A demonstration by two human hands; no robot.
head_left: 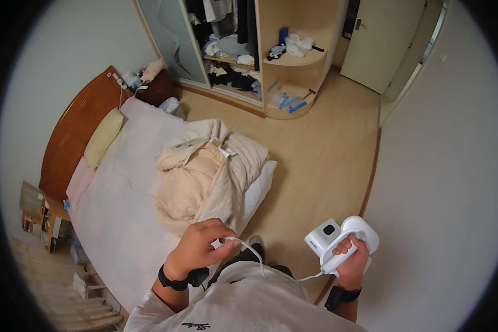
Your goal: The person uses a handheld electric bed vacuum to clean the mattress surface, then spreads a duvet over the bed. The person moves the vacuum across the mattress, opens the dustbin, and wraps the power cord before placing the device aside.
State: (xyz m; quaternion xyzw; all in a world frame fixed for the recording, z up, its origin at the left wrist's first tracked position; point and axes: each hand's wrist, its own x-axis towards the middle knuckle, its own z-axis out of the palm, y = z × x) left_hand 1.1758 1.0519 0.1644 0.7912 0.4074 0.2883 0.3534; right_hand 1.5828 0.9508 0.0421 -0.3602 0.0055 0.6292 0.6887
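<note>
My right hand (pixel 351 257) is wrapped round the handle of a white corded handheld appliance (pixel 322 235). It has a boxy part with a dark oval spot and a rounded end; its exact kind I cannot make out. My left hand (pixel 205 249) pinches the white power cord (pixel 252 249) between thumb and fingers, in front of my body. The cord runs down past my shirt and across to the base of the appliance. Beyond my left hand, a bunched cream quilt (pixel 193 182) lies on the bed (pixel 122 205).
A yellow pillow (pixel 104 137) leans by the wooden headboard (pixel 77 122). At the back stand an open wardrobe (pixel 232 39) with clothes and rounded corner shelves (pixel 293 61). A door (pixel 379 44) is at the far right, and a wall (pixel 437 182) runs along my right side.
</note>
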